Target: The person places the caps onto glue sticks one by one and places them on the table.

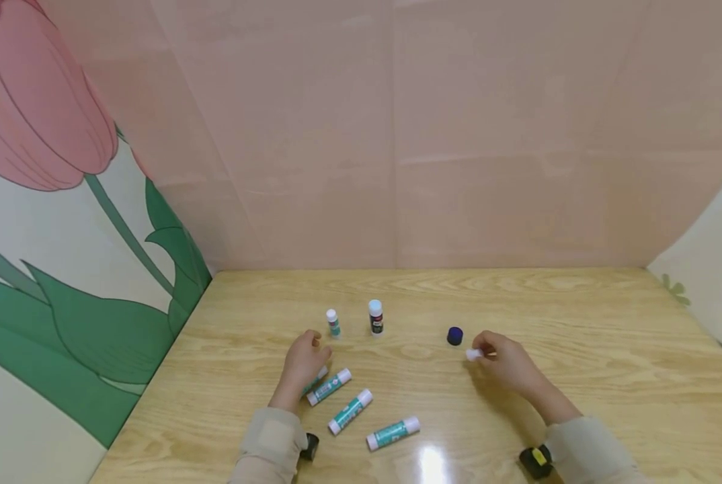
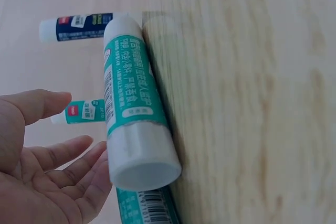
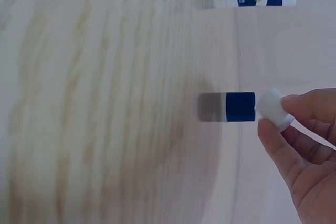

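Observation:
My right hand [image 1: 509, 363] pinches a small white cap [image 3: 274, 110] between thumb and fingertips, raised above the table. Just beyond it a dark blue cap [image 1: 454, 336] sits on the tabletop. Over on the left, my left hand [image 1: 303, 361] holds nothing, its fingers relaxed. Past its fingertips a small teal glue stick [image 1: 333, 324] with a white cap stands upright. Beside that one stands a taller dark blue glue stick [image 1: 376, 319], also white-capped. Close to the left wrist lie several teal and white glue sticks [image 1: 329, 387], one partly hidden behind the hand.
The lying row reaches toward the table's front middle, with one teal glue stick [image 1: 393, 433] nearest the front. Behind the wooden table [image 1: 627, 323] hangs a pink backdrop [image 1: 482, 168]. A tulip-patterned wall panel [image 1: 113, 323] borders the left side.

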A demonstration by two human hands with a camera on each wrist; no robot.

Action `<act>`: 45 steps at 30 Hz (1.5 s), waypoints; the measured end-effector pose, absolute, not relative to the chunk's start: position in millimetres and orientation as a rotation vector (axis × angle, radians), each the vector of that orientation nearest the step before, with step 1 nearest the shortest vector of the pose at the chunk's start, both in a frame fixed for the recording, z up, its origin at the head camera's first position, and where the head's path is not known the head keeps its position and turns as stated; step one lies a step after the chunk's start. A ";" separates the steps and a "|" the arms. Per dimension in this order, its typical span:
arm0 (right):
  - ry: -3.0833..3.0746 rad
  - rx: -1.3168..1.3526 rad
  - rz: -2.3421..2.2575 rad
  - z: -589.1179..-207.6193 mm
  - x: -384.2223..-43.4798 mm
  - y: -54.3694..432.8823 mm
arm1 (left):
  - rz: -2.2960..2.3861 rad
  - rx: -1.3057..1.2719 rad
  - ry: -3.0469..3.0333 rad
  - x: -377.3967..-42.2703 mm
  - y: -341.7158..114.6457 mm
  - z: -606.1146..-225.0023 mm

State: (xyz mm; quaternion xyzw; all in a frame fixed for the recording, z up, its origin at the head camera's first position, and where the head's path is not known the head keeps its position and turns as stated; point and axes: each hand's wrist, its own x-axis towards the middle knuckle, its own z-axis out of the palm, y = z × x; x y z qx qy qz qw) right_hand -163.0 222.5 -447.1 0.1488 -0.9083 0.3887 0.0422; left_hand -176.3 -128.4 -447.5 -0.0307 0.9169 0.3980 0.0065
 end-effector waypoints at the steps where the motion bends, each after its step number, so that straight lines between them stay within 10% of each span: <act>1: -2.773 0.464 1.189 -445.8 -162.5 221.4 | 1.250 -0.089 2.871 -176.9 -128.5 -448.0; 45: -2.723 0.491 1.307 -437.9 -151.8 200.4 | 1.258 -0.065 2.916 -198.7 -122.7 -445.4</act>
